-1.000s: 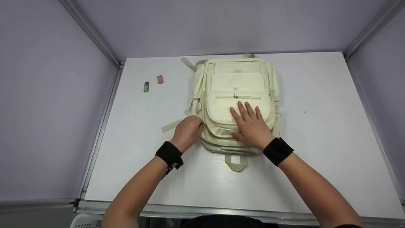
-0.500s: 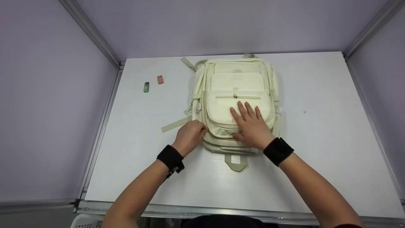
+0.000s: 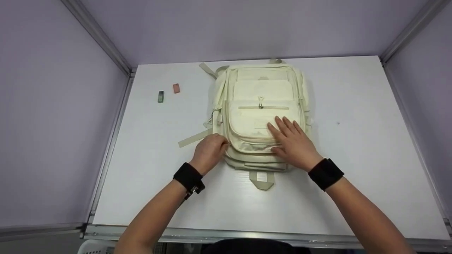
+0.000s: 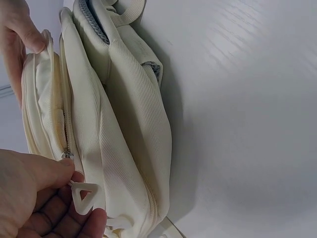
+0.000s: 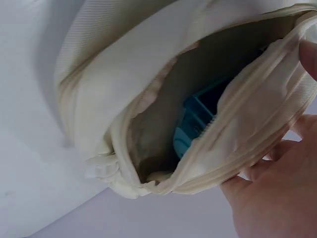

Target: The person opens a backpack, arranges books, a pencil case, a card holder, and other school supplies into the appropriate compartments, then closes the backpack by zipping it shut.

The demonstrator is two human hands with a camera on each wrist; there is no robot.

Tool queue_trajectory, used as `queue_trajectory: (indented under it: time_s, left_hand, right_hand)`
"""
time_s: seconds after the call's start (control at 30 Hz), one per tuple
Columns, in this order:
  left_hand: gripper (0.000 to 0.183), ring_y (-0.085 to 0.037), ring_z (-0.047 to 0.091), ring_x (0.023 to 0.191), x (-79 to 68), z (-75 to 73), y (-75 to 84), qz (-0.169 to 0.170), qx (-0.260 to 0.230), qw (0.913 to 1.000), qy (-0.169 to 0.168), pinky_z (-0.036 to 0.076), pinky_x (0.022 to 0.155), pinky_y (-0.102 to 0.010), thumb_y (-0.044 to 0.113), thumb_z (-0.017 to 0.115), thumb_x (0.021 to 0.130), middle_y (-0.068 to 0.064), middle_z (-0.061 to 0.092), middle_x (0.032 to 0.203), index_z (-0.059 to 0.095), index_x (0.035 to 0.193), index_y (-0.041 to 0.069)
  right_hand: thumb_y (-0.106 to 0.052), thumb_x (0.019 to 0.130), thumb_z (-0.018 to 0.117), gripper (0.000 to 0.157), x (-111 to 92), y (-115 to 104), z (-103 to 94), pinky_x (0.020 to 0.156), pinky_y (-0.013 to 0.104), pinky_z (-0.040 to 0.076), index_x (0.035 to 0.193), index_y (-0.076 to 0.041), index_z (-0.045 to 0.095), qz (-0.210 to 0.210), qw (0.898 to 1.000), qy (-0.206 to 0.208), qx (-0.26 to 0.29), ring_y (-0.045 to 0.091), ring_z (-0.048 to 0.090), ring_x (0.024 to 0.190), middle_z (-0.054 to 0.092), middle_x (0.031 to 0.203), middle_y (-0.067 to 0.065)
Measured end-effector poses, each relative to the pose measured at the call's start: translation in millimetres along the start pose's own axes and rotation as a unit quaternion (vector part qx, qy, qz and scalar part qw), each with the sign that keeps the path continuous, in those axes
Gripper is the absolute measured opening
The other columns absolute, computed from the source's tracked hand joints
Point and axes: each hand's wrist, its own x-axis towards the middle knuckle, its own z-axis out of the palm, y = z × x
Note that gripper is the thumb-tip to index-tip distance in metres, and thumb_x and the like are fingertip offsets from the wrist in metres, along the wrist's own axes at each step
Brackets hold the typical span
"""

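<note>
Left hand (image 3: 209, 150) pinches the zipper pull (image 4: 76, 196), left side of the backpack (image 3: 261, 90) lying on the table (image 3: 353, 155); crooked tug, probably snags. Right hand (image 3: 296, 144) rests, fingers straight, on the backpack's front; if that slips, it could bunch up imo.
</note>
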Motion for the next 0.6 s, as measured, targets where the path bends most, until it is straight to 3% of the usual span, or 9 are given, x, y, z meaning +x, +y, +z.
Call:
queue_trajectory:
  time_s: [0.17,0.37,0.6]
  left_hand:
    - [0.01,-0.018,0.065,0.086,-1.0,0.5,-0.9,-0.006,-0.014,0.9999,0.003,0.053,0.073,-0.033,0.014,0.066,0.1,-0.001,0.069,0.092,0.076,0.098,0.011]
    - [0.009,-0.018,0.064,0.086,-3.6,2.0,-1.0,-0.026,-0.039,0.9989,0.007,0.052,0.075,-0.034,0.014,0.066,0.1,-0.002,0.069,0.092,0.074,0.098,0.01]
    - [0.01,-0.018,0.065,0.088,-6.0,4.7,2.2,-0.025,-0.046,0.9985,0.017,0.053,0.077,-0.034,0.015,0.065,0.101,-0.002,0.069,0.093,0.073,0.099,0.009]
  right_hand:
    - [-0.033,0.104,0.061,0.069,-15.6,13.8,3.6,0.123,0.056,0.009,0.163,-0.017,0.029,0.013,1.0,0.023,0.012,0.036,0.011,0.155,0.017,0.169,0.016]
    - [-0.034,0.099,0.07,0.077,-20.1,21.8,9.9,0.121,0.057,0.016,0.163,-0.018,0.03,0.003,0.999,0.043,0.027,0.036,0.011,0.155,0.018,0.169,0.016]
    - [-0.032,0.095,0.074,0.079,-21.0,21.7,16.0,0.117,0.062,0.024,0.162,-0.018,0.033,0.001,0.998,0.062,0.02,0.037,0.013,0.155,0.02,0.168,0.016]
